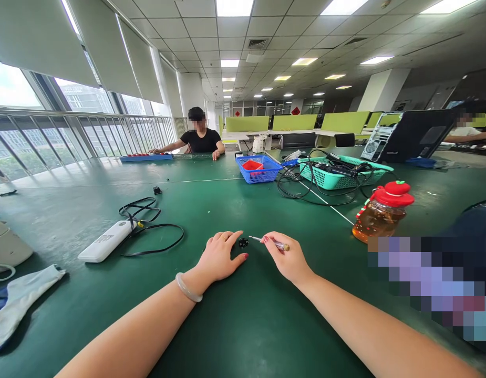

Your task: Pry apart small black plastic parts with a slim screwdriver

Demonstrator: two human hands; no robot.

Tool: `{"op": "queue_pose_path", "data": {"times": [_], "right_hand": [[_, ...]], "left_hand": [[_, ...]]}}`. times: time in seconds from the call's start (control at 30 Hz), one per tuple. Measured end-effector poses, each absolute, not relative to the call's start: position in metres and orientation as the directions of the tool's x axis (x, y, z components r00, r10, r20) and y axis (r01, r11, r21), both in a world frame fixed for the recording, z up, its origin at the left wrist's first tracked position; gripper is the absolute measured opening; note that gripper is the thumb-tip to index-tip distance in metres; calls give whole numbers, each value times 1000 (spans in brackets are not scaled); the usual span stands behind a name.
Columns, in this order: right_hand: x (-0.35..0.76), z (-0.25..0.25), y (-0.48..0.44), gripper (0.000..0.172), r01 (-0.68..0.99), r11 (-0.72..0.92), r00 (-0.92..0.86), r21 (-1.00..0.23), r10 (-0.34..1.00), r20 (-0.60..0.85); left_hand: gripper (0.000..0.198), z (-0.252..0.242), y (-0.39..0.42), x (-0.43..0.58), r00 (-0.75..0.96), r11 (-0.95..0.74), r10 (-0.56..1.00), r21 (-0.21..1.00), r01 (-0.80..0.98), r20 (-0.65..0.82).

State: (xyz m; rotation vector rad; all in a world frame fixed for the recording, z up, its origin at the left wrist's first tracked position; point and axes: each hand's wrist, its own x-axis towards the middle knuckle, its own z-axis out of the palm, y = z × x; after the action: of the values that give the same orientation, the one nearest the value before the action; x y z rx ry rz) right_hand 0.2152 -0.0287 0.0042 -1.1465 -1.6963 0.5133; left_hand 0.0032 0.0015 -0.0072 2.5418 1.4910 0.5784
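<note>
Slim tool [284,245], pinched in right hand [289,260], points toward spread left hand [216,256].

Pretty simple look tbh: the left hand [220,257] comes with a pale, milky bangle [187,289] at the wrist, smooth and rounded, plus what looks like a thin ring [227,236]. Dark red nail polish [246,256] on that thumb, reddish on the right hand [287,258] too. Forearms [148,317] are bare.

Black piece [243,242] too small to identify, blue-and-white fabric [22,300] cropped at left
</note>
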Motion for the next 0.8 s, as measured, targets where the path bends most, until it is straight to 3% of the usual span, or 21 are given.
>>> {"op": "queue_pose_path", "data": {"times": [0.1, 0.3, 0.6, 0.8], "right_hand": [[216, 1, -25, 37, 450, 449, -44, -772, 875, 483], [216, -1, -22, 36, 445, 429, -22, -786, 883, 469], [216, 0, -23, 37, 450, 458, -50, -767, 870, 490], [216, -2, -23, 33, 440, 467, -78, -767, 871, 486]], "left_hand": [[59, -8, 2, 5, 497, -548, 835, 289, 785, 236], [26, -5, 4, 6, 590, -629, 776, 350, 694, 224], [17, -4, -8, 4, 544, -584, 810, 363, 725, 217], [18, -1, -47, -51, 473, -530, 848, 371, 763, 239]]}}
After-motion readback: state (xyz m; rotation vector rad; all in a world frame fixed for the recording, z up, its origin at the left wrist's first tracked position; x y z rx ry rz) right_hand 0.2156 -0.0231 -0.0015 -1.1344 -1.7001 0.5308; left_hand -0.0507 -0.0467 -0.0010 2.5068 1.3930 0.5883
